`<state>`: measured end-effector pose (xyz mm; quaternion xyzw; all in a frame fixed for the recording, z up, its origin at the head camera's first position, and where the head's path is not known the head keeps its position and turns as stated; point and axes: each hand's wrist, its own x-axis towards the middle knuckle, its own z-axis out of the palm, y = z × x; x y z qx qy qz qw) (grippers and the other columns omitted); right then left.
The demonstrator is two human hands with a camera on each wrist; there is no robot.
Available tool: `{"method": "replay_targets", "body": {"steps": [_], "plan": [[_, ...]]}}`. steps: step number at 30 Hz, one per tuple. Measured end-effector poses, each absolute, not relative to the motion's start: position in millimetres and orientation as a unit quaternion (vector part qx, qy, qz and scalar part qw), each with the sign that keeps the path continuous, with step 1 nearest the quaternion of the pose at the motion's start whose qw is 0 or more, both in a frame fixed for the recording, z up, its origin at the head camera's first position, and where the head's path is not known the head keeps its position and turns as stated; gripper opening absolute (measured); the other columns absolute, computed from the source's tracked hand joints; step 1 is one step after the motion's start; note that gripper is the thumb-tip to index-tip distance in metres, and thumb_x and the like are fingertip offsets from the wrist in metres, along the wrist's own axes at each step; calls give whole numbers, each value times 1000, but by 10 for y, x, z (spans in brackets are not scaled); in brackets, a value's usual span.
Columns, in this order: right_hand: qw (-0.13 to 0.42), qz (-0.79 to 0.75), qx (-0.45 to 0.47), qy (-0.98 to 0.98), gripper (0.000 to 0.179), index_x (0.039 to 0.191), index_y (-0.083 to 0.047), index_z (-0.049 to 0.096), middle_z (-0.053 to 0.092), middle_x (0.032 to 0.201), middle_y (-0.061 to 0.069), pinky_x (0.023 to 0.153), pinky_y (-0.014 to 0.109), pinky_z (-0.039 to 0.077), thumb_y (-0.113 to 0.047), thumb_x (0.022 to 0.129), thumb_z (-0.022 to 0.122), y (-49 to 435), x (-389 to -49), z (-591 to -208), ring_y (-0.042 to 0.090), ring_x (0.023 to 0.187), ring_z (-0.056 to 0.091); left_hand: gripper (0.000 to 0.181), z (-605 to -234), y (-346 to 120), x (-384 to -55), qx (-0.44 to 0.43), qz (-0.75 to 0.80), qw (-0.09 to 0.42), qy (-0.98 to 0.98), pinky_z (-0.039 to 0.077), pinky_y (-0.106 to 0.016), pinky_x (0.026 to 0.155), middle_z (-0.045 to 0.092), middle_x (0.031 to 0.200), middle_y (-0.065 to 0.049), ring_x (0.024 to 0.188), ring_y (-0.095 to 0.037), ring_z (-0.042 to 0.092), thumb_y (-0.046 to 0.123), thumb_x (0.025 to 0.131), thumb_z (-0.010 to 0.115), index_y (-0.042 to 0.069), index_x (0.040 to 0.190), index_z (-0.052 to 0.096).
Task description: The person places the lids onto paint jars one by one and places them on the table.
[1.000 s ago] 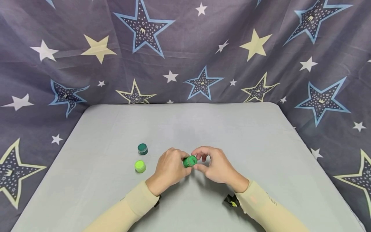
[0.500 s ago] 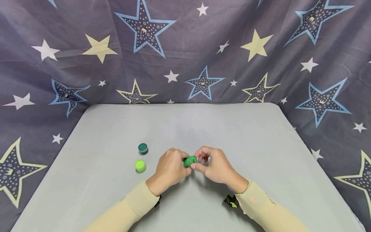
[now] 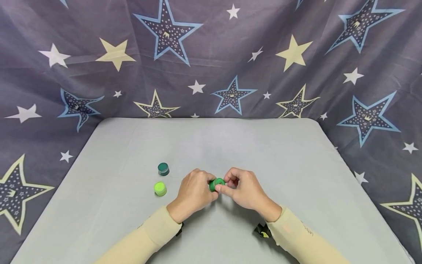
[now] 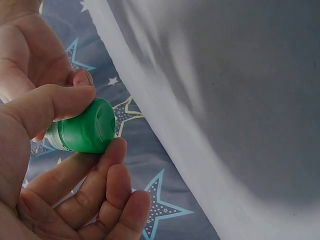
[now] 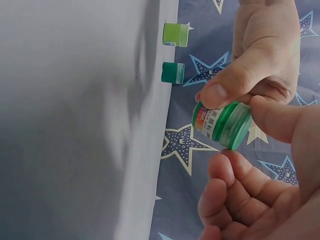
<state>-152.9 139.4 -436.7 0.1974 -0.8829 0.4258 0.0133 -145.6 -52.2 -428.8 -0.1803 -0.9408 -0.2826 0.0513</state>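
Note:
In the head view, a small green paint jar [image 3: 213, 184] is held tilted above the table. My left hand [image 3: 195, 187] grips it round the body, and in the left wrist view its base [image 4: 102, 125] faces out between thumb and fingers. My right hand [image 3: 245, 189] pinches the jar's lid [image 5: 236, 127] at its edge, thumb on one side and fingertips on the other. A printed label [image 5: 206, 120] shows beside the left thumb. To the left, a light green jar [image 3: 160, 189] and a dark teal jar [image 3: 163, 169] stand upright on the table.
The table [image 3: 280, 154] has a pale grey cover. A dark curtain [image 3: 211, 58] with printed stars rises behind it and along both sides. Black wrist gear [image 3: 262, 230] shows below the right sleeve.
My right thumb and fingers have shifted round the lid, the thumb coming across its near edge while the fingers curl in more. My left hand keeps its grip almost unmoved.

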Motion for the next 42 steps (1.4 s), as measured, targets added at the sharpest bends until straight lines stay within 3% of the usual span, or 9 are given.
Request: {"method": "replay_targets", "body": {"steps": [6, 11, 15, 21, 30, 42], "plan": [[17, 431, 209, -878, 25, 92, -17, 68, 63, 78, -5, 60, 25, 46, -31, 84, 87, 1394, -1522, -4364, 16, 67, 58, 20, -4296, -536, -1451, -181, -281, 57, -941, 47, -29, 63, 73, 82, 6, 78, -15, 58, 17, 72, 92, 14, 89, 82], [26, 436, 243, -866, 34, 112, -9, 71, 69, 90, 0, 62, 28, 47, -19, 84, 87, 1409, -1510, -4360, 22, 77, 62, 21, -4296, -547, -1449, -181, -279, 59, -941, 47, -30, 65, 71, 79, 8, 79, -14, 58, 17, 71, 93, 14, 89, 81], [25, 437, 259, -861, 37, 117, -9, 71, 71, 94, -4, 67, 35, 50, -11, 83, 86, 1411, -1501, -4343, 22, 81, 63, 22, -4290, -550, -1448, -181, -278, 58, -942, 48, -31, 66, 71, 79, 8, 79, -15, 59, 18, 71, 94, 14, 89, 82], [22, 436, 270, -858, 34, 115, -13, 73, 72, 95, -7, 74, 47, 51, -7, 84, 85, 1402, -1497, -4321, 23, 85, 65, 22, -4284, -556, -1451, -182, -280, 60, -941, 49, -32, 67, 72, 79, 8, 79, -15, 59, 18, 71, 94, 15, 89, 82], [20, 430, 251, -867, 22, 104, -17, 73, 68, 88, -8, 69, 32, 50, -14, 86, 85, 1378, -1488, -4306, 14, 80, 60, 20, -4270, -566, -1457, -184, -283, 61, -939, 47, -29, 65, 72, 80, 8, 78, -14, 58, 17, 72, 92, 15, 89, 82], [35, 419, 215, -881, 18, 88, -19, 70, 62, 78, -12, 65, 27, 47, -23, 84, 87, 1334, -1503, -4314, 14, 72, 57, 18, -4251, -569, -1456, -183, -286, 59, -939, 46, -29, 63, 73, 81, 8, 78, -15, 58, 16, 72, 92, 16, 87, 81]]}}
